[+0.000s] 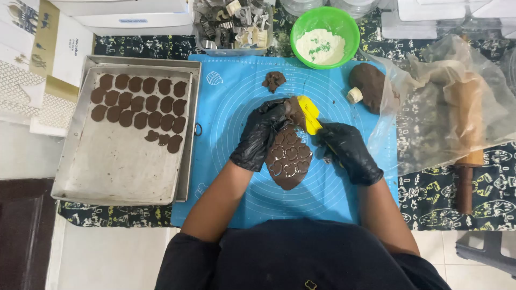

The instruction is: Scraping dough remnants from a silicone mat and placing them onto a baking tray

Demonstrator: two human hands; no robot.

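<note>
A flat sheet of brown dough [290, 158], stamped with several heart outlines, lies on the blue silicone mat [236, 91]. My left hand [259, 134], in a black glove, grips the sheet's top edge and lifts a flap of it. My right hand [349, 151], also in a black glove, holds a yellow scraper [308, 113] whose blade sits against the lifted dough. A small scrap of dough [274, 80] rests higher up on the mat.
A metal baking tray [129, 166] at the left carries several cut brown cookies [141, 110]. A green bowl of flour [324, 35], a box of metal cutters [234, 24], a dough ball [369, 86] in plastic wrap and a wooden rolling pin [466, 156] stand around the mat.
</note>
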